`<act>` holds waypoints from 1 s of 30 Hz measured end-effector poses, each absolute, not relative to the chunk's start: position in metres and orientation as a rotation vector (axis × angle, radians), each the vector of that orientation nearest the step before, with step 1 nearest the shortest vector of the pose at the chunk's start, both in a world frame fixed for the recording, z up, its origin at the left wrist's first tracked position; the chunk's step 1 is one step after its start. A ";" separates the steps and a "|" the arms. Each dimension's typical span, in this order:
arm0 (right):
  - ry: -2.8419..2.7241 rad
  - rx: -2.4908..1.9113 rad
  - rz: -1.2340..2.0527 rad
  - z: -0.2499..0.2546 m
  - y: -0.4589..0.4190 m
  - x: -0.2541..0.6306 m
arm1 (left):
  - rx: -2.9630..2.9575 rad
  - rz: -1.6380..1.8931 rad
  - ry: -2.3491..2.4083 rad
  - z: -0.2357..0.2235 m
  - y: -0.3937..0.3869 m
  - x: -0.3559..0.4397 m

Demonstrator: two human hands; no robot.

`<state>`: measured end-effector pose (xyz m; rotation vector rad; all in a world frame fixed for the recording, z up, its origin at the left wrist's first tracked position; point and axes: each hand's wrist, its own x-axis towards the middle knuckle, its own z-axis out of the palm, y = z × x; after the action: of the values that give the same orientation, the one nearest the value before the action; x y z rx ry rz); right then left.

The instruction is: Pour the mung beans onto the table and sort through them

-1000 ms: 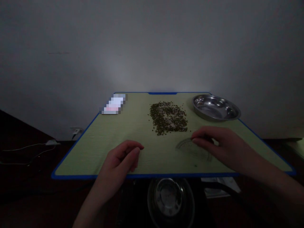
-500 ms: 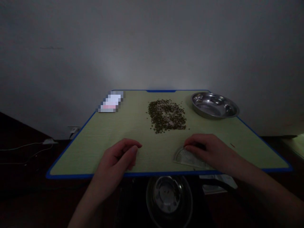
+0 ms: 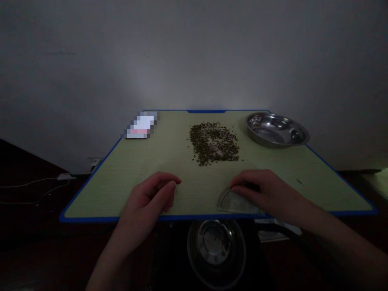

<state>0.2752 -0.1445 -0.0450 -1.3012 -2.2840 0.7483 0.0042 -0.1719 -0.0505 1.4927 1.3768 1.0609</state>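
Protractor [image 3: 238, 204], pinched by right hand [image 3: 263, 188], near blue edge [image 3: 182, 218].

The desk [image 3: 163, 161] has a pale green top with a faint wood-like grain and a low sheen, edged with a smooth blue strip [image 3: 91, 220] that looks like plastic. The wide basin [image 3: 277, 129] is shiny, smooth metal with bright highlights; the bowl [image 3: 214, 246] below is glossy metal too. The protractor [image 3: 230, 202] looks like clear, smooth plastic. The beans [image 3: 201, 147] look matt and grainy. The wall [image 3: 194, 52] is matt and mostly smooth.
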 end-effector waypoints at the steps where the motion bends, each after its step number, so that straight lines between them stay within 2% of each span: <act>1: -2.283 -1.304 0.754 -0.045 -0.145 0.275 | 1.495 1.060 1.378 -0.050 -0.172 0.005; 8: -2.210 -1.333 0.754 -0.036 -0.154 0.273 | 1.480 1.046 1.394 -0.049 -0.171 0.006; 14: -1.891 -1.431 0.699 -0.020 -0.144 0.304 | 1.495 1.014 1.424 -0.047 -0.173 0.006; 21: -1.939 -1.584 0.164 -0.022 -0.109 0.349 | 1.483 1.011 1.434 -0.043 -0.173 0.007; 30: -2.210 -1.606 -0.211 -0.026 -0.083 0.314 | 1.457 0.999 1.460 -0.043 -0.172 0.006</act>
<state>0.3140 -0.0828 -0.0259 -1.6055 -2.2100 -0.2114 0.0056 -0.1718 -0.0427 1.4572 1.4602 0.9993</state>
